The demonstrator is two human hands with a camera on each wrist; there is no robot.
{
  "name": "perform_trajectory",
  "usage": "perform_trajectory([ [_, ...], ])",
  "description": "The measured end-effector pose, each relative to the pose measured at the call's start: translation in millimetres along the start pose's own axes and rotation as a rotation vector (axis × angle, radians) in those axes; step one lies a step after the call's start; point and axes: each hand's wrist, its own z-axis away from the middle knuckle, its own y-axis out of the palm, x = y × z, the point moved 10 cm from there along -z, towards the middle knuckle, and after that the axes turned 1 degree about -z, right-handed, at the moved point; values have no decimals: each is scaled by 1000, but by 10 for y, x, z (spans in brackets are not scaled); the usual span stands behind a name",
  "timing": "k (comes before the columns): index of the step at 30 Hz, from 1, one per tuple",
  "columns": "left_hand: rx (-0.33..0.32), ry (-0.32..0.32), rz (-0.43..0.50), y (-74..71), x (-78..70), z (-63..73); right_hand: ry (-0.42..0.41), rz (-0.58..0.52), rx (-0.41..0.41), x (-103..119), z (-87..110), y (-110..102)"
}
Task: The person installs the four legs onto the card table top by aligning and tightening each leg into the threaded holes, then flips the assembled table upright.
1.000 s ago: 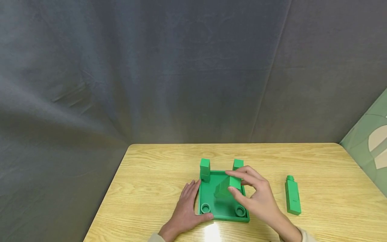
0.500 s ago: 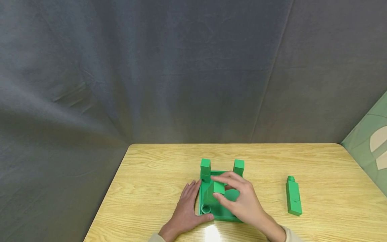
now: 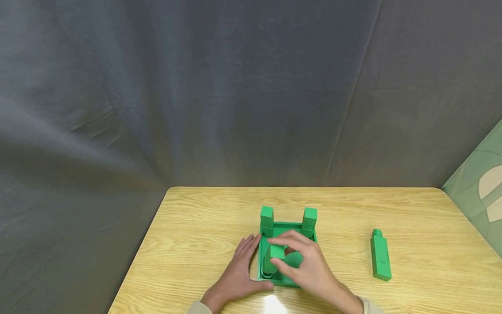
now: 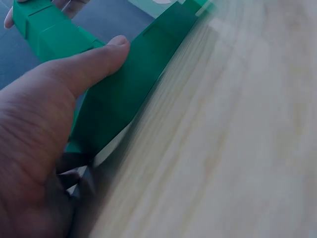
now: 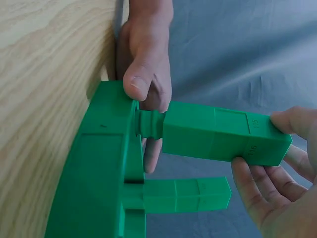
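Note:
A green square leg (image 5: 223,133) with a threaded neck is pinched near its far end by my right hand (image 3: 310,266), between thumb and fingers. It stands close to upright over the near-left corner of a square green tray-like base (image 3: 293,260), neck right at the round socket. Straight fingers of my left hand (image 3: 237,277) lie along the base's left wall. The thumb (image 4: 101,62) presses its near wall. Two similar legs, the back-left leg (image 3: 267,219) and back-right leg (image 3: 310,218), stand in the far corners. My right hand hides the near-right corner.
One more green leg (image 3: 380,257) lies on the wooden table (image 3: 196,226) to the right, threaded neck pointing away. Grey cloth (image 3: 251,96) hangs behind the table's far edge. A green patterned panel (image 3: 482,187) stands at the far right.
My right hand has carried the leg left and toward me, from above the middle of the base to its near-left socket, and the leg has become more upright. My left hand has stayed in place.

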Motion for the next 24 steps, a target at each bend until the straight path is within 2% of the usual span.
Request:
perform_trajectory([
  [6, 77, 15, 40, -53, 58, 9, -36, 9, 21, 34, 32, 70],
  [9, 93, 19, 47, -113, 99, 20, -50, 13, 30, 59, 42, 102],
  [14, 96, 46, 61, -193, 155, 33, -63, 31, 61, 73, 65, 168],
  [19, 88, 86, 99, -216, 156, 21, -69, 46, 86, 84, 59, 169],
  [24, 68, 105, 115, -239, 146, 8, -66, 51, 143, 79, 38, 151],
])
